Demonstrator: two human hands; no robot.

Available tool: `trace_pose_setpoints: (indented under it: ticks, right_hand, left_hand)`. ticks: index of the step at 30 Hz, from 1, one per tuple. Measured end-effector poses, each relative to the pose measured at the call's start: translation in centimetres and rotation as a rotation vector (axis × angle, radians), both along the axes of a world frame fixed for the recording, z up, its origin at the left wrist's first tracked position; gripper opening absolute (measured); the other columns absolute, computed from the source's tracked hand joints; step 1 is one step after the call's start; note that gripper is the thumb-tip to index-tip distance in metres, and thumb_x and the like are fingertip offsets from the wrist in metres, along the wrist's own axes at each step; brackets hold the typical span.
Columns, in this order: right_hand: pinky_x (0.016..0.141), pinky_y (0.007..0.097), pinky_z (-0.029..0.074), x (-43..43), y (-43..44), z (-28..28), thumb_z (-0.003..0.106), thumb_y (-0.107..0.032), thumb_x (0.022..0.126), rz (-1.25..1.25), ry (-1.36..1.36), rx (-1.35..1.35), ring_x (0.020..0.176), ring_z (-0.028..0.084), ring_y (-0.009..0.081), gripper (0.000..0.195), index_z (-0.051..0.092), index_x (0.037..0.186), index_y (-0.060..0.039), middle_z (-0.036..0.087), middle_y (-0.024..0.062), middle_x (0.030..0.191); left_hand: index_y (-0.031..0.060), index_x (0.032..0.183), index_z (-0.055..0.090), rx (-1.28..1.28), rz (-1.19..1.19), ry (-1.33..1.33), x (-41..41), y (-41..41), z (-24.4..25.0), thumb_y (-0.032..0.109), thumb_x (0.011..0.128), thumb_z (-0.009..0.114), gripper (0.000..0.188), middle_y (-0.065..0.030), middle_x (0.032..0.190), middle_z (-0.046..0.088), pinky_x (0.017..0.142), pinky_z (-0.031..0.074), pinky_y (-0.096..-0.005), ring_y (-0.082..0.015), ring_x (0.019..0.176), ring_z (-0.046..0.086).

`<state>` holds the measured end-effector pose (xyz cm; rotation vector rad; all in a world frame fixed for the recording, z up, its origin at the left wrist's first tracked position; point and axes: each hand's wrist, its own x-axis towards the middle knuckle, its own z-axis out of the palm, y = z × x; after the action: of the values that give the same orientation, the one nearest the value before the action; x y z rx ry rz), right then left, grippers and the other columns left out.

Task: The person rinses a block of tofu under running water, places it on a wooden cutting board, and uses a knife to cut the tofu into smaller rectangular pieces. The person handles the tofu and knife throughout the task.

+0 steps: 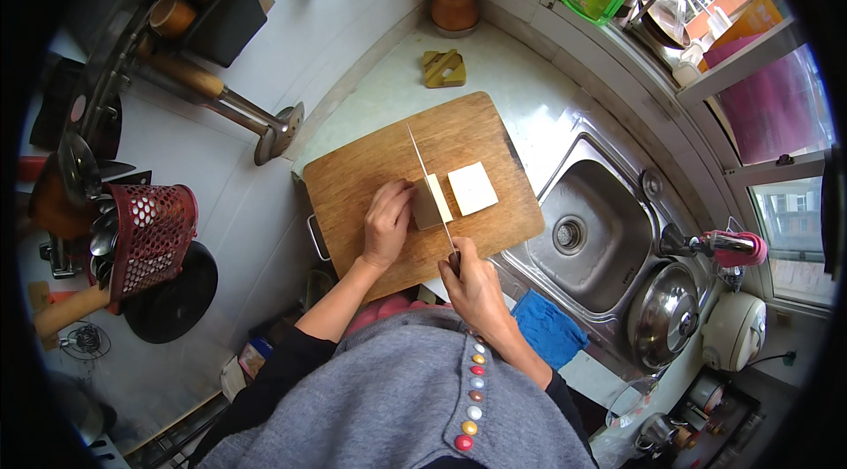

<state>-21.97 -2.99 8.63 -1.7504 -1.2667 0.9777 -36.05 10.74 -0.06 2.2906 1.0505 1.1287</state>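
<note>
A wooden cutting board (370, 164) lies on the pale countertop before me. My right hand (473, 280) is closed around the dark handle of a broad-bladed kitchen knife (427, 201), its blade pointing away from me. Directly right of the blade sits a narrow pale slab, apparently tofu (441, 194); anything on the blade's other side is partly hidden. A square white block, apparently tofu (472, 188), rests apart, farther right on the board. My left hand (387, 221) is left of the knife with its fingers bent, their tips at the blade's left side; whether they press on something is hidden.
Right of the board is a steel sink (589, 231), with a blue cloth (548, 330) near its front edge and a metal lid (664, 317) beyond. A green trivet-like object (444, 68) lies behind the board. Utensils and a red perforated basket (152, 237) hang at left.
</note>
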Motion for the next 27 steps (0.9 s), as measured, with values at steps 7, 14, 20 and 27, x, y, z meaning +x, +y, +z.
trace_pose_setpoints:
  ticks: [7,14,20,27]
  right_hand:
    - [0.058,0.0456,0.043,0.0,0.1,0.7,0.062,-0.003,0.093,-0.004,0.028,-0.011,0.060,0.058,0.0378,0.031,0.046,0.119,0.0029,0.054,0.0174,0.065]
    - [0.058,0.0456,0.042,0.1,0.2,0.8,0.062,-0.004,0.093,0.008,0.014,-0.021,0.060,0.058,0.0373,0.030,0.046,0.118,0.0030,0.053,0.0174,0.065]
    - [0.057,0.0458,0.042,0.0,0.2,0.6,0.062,-0.004,0.093,0.003,0.013,-0.019,0.059,0.058,0.0377,0.031,0.046,0.119,0.0028,0.053,0.0173,0.064]
    - [0.058,0.0476,0.043,0.0,0.1,0.4,0.062,-0.004,0.093,0.003,0.000,-0.021,0.063,0.060,0.0415,0.031,0.046,0.119,0.0024,0.057,0.0183,0.066]
  left_hand:
    - [-0.0021,0.102,0.069,-0.043,0.039,-0.042,-0.7,0.5,0.2,-0.008,0.083,0.066,0.020,-0.0152,0.108,0.069,0.091,0.054,-0.0408,-0.0344,0.107,0.066]
    - [-0.0005,0.102,0.070,-0.002,-0.022,-0.005,-0.2,0.0,-0.1,-0.010,0.078,0.067,0.026,-0.0142,0.109,0.068,0.092,0.055,-0.0416,-0.0339,0.108,0.066]
    - [-0.0015,0.100,0.070,0.047,-0.096,0.034,0.2,-0.1,-0.1,-0.010,0.075,0.066,0.027,-0.0138,0.107,0.069,0.090,0.056,-0.0422,-0.0341,0.107,0.066]
    - [-0.0008,0.098,0.071,0.086,-0.121,0.032,0.8,-0.2,-0.3,-0.007,0.072,0.067,0.027,-0.0131,0.104,0.070,0.087,0.057,-0.0420,-0.0337,0.106,0.067]
